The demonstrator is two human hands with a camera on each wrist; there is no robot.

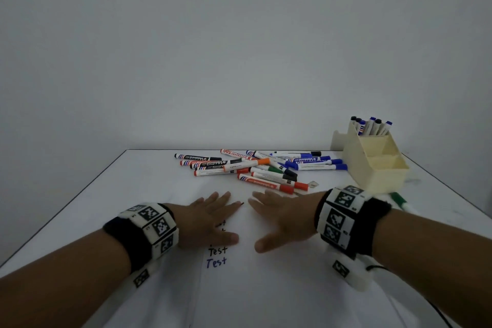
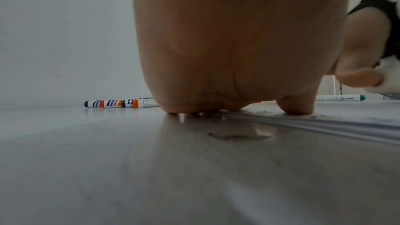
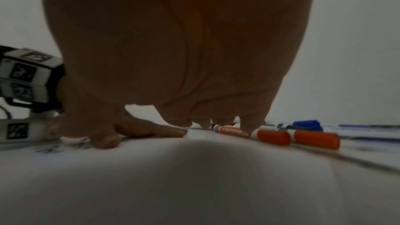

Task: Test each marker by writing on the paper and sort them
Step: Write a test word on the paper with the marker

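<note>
Both my hands lie flat, palms down, on the white paper (image 1: 266, 274). My left hand (image 1: 210, 218) covers some of the written "Test" words (image 1: 217, 255), and my right hand (image 1: 277, 218) rests beside it; neither holds anything. A loose pile of markers (image 1: 261, 166) in red, blue, black, orange and green lies just beyond the fingertips. In the right wrist view two red-capped markers (image 3: 292, 137) lie right by my fingers (image 3: 251, 124). The left wrist view shows marker ends (image 2: 121, 103) past my palm (image 2: 238, 40).
A cream desk organizer (image 1: 372, 160) stands at the back right, with several blue and black markers (image 1: 371, 125) upright in its rear compartment. A green marker (image 1: 399, 201) lies by my right wrist. The table's left edge (image 1: 66, 208) runs diagonally; a wall is behind.
</note>
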